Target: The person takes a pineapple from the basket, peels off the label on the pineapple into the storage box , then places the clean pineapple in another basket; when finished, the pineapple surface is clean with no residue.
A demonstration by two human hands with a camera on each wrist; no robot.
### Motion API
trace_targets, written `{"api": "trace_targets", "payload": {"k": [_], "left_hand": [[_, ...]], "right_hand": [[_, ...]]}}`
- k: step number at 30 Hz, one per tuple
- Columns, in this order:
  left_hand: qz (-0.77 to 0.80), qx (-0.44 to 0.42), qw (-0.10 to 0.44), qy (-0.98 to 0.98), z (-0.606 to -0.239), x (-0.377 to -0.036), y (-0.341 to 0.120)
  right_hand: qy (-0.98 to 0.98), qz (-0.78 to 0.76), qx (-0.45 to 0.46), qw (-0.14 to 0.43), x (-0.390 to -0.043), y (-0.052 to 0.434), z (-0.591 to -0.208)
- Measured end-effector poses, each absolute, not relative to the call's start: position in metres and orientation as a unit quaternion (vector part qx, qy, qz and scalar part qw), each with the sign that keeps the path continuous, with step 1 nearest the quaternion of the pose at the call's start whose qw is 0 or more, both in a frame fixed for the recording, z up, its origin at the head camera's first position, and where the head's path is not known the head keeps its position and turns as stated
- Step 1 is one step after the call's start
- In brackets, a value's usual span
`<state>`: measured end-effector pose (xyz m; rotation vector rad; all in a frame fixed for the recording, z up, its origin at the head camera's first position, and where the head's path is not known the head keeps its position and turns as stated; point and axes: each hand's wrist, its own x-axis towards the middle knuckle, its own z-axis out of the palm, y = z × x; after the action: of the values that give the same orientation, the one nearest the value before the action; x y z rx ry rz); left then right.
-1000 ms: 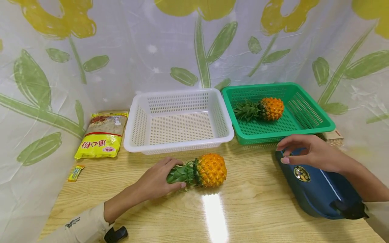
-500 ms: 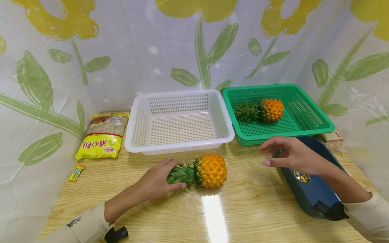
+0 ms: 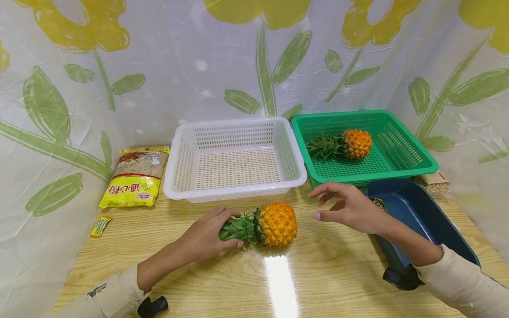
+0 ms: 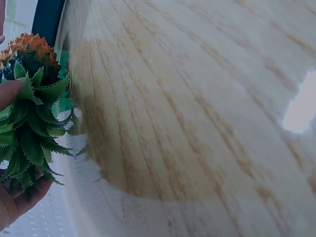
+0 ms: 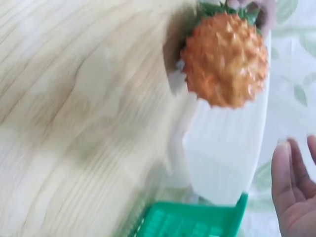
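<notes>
A small orange pineapple (image 3: pixel 277 224) lies on its side on the wooden table, its green crown toward the left. My left hand (image 3: pixel 208 232) grips that crown; thumb and fingers curl round the leaves (image 4: pixel 32 133) in the left wrist view. To the right of the fruit, my right hand (image 3: pixel 346 207) hovers over the table with bent, parted fingers and holds nothing. A gap separates its fingertips from the pineapple's round end (image 5: pixel 224 61), as the right wrist view also shows.
Behind the hands stand a white basket (image 3: pixel 234 194) and a green basket (image 3: pixel 370 176) holding a second pineapple (image 3: pixel 356 144). A dark blue tub (image 3: pixel 409 207) sits under the right forearm. A yellow food bag (image 3: pixel 133 179) and small yellow packet (image 3: pixel 100 226) lie left.
My right hand has moved left, from above the blue tub toward the pineapple on the table. My left hand has stayed on the crown, and the pineapple has not moved.
</notes>
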<state>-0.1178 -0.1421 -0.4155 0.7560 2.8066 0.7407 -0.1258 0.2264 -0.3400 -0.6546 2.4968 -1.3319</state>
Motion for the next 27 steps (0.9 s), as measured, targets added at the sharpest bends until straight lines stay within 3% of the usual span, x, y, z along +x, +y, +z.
{"api": "trace_targets", "payload": {"k": [27], "left_hand": [[0.245,0.251,0.064,0.934,-0.417,-0.119,-0.142]], "right_hand": [[0.85,-0.439,-0.251,0.148,-0.124,0.158,-0.373]]}}
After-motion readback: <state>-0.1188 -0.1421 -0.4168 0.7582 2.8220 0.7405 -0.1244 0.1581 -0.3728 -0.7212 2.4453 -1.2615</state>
